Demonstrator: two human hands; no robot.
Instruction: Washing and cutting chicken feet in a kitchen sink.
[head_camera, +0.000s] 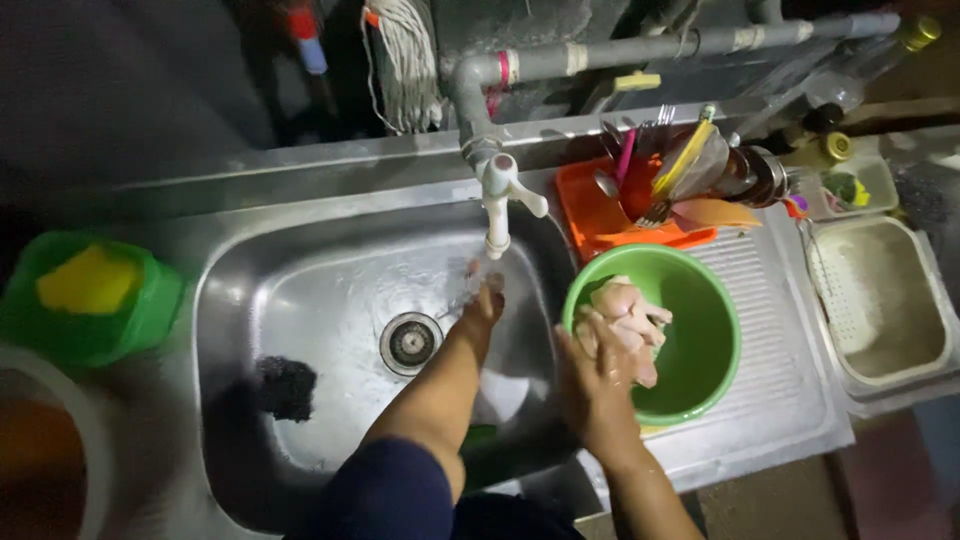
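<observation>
My left hand (482, 303) reaches into the steel sink (300, 280) and sits under the running water from the white tap (497, 195), fingers together, holding nothing that I can see. My right hand (592, 372) rests on the near rim of a green bowl (710, 330) and touches the raw chicken pieces (630, 312) lying in it. The bowl stands on the ribbed drainboard, right of the basin.
A dark scrubber (283, 386) lies in the basin left of the drain (409, 342). A green tub with a yellow sponge (92, 282) is at far left. An orange cutlery rack (610, 215) stands behind the bowl, and a beige tray (880, 300) is at right.
</observation>
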